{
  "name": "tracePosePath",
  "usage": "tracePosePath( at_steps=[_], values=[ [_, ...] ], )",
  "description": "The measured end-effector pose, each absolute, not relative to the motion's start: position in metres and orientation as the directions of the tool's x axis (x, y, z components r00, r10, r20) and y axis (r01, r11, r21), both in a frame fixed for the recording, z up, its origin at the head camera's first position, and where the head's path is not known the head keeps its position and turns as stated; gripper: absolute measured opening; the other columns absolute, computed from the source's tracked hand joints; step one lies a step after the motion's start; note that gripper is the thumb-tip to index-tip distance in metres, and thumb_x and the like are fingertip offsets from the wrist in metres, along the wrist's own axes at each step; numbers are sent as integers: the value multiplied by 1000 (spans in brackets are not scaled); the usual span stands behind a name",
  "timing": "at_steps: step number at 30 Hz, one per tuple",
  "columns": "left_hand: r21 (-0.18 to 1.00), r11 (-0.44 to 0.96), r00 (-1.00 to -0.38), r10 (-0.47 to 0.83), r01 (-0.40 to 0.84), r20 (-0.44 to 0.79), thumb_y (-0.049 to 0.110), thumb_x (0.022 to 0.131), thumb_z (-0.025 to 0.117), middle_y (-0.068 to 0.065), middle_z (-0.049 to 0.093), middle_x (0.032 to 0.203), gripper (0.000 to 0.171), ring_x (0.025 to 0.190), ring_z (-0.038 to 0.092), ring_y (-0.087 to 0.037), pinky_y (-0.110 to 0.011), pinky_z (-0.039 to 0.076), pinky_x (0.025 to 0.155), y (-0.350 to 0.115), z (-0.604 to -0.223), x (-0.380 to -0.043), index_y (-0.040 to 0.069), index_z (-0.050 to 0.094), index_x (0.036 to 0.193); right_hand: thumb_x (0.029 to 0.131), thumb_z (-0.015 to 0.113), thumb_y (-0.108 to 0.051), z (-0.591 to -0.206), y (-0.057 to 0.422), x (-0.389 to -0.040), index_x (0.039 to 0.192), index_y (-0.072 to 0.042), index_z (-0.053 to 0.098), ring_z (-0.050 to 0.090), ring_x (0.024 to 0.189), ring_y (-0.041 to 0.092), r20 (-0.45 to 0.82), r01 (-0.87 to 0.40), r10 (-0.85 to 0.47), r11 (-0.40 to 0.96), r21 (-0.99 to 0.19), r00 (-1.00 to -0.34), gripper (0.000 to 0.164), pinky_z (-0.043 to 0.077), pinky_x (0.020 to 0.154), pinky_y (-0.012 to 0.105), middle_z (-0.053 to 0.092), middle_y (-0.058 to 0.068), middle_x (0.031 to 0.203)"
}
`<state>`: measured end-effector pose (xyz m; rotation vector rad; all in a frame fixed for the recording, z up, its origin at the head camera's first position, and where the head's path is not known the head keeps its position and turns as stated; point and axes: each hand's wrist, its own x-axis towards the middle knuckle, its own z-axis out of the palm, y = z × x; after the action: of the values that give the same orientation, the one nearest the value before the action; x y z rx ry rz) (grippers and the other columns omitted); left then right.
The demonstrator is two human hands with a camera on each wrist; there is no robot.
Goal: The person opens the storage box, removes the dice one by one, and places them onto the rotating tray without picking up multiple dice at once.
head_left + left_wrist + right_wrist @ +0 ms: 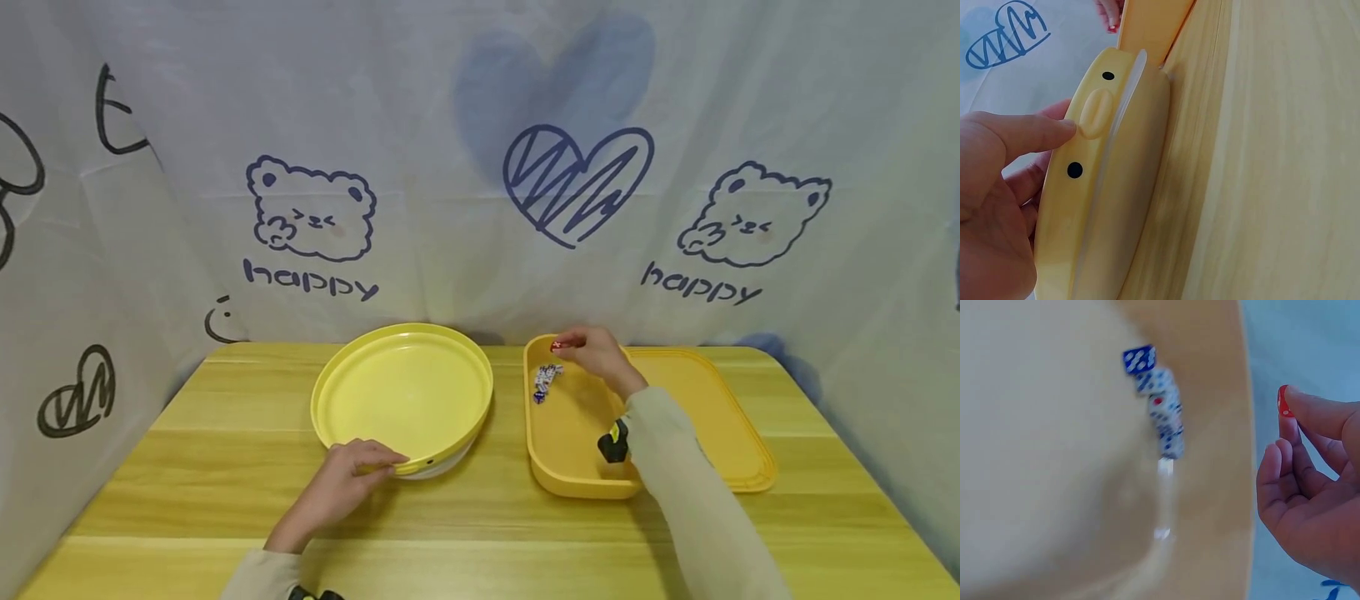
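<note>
Red die (1285,402) — pinched between the thumb and fingers of the right hand (600,354), held up near the far end of the orange box (581,486). Inside that box, near its left wall, I see white dice (1163,409) bunched with a blue die (1139,360). Left of the box, the left hand (348,482) — thumb and fingers pinching the near rim — holds the round yellow tray (408,387).

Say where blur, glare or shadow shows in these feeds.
Right wrist: the white dice look blurred, with glare spots on the orange tray near them; head: the dice are too small to read clearly; left wrist: a soft shadow lies on the table along the round yellow container.
</note>
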<state>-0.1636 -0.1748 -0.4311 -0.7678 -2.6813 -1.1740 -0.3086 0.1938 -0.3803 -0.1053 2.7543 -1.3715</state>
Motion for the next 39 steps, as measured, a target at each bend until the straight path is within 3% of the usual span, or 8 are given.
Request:
tracePosePath(
  at_steps=[17, 30, 39],
  values=[
    [663, 563, -865, 397, 493, 306, 5, 86, 70, 5, 71, 98, 18, 89, 58, -12, -40, 30, 81, -174, -431, -160, 11, 75, 102, 92, 67, -13, -339, 140, -276, 115, -3, 66, 57, 95, 23, -10, -134, -279, 492, -860, -960, 25, 46, 91, 41, 65, 9, 107],
    [645, 580, -865, 388, 497, 317, 5, 86, 70, 6, 71, 97, 18, 90, 59, -13, -40, 31, 81, -174, -434, -161, 12, 75, 102, 86, 72, -7, -345, 97, -262, 104, -1, 70, 56, 84, 19, 82, -283, -405, 466, -838, -911, 18, 47, 75, 26, 67, 6, 93],
    [632, 584, -859, 381, 510, 341, 4, 86, 70, 7, 71, 96, 18, 90, 59, -12, -39, 31, 81, -172, -436, -161, 13, 76, 100, 82, 74, -1, -362, 82, -257, 99, 2, 68, 56, 79, 15, 73, -283, -423, 458, -843, -903, 18, 47, 70, 23, 65, 5, 89]
  ],
)
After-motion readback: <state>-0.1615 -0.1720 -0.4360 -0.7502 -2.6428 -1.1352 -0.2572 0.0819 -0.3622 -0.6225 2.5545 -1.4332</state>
